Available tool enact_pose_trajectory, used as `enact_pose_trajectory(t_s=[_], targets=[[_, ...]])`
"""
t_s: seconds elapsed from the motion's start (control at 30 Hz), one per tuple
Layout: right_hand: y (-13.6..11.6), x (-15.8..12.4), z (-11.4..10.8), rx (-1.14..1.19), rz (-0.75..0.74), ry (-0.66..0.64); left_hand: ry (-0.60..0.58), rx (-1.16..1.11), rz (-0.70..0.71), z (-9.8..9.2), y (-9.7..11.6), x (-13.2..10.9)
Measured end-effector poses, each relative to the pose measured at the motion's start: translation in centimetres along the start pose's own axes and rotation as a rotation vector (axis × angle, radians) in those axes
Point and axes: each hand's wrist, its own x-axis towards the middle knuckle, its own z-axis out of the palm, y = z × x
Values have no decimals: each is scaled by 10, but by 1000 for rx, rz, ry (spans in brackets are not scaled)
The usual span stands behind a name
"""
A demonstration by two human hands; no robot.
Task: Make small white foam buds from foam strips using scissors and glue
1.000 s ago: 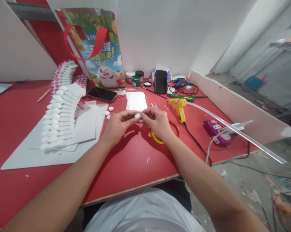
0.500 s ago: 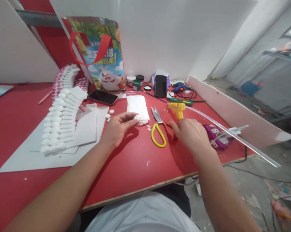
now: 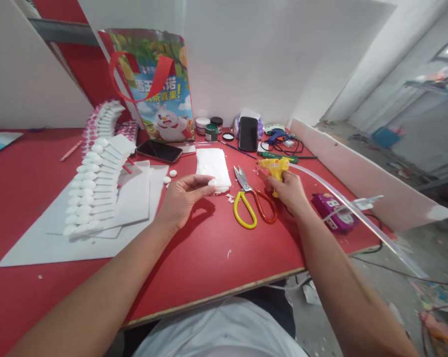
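My left hand pinches a small white oval piece between thumb and fingertips, just over the near edge of a stack of white sheets. My right hand is closed around the handle of a yellow hot glue gun, whose nozzle points left. A long clear glue stick runs out of its back towards the right. Between my hands lie scissors with one yellow and one red handle. Loose white pieces rest beside my left fingers.
At left, a curved row of white ovals on strips lies on white boards. Behind stand a printed bag, paint jars and phones. A purple box sits right, near a low white board.
My right hand has moved up onto the glue gun's handle and closed around it, uncovering the scissors' red handle. My left hand keeps its pinch on the white piece.
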Motion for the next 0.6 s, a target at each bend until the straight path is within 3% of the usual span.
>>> enact_pose_trajectory(t_s=[0.07,0.23,0.37,0.6], targets=[[-11,-12,-1,202,-7,-6,28,8,11,0,0,1],[-47,-54,-5,441,-111,-219,91,16,57,-2,-1,3],[-57,-75,0,358,-127,-363,98,45,96,-3,-2,4],[-54,-81,9,201,-183,-375,61,76,137,-5,-4,5]])
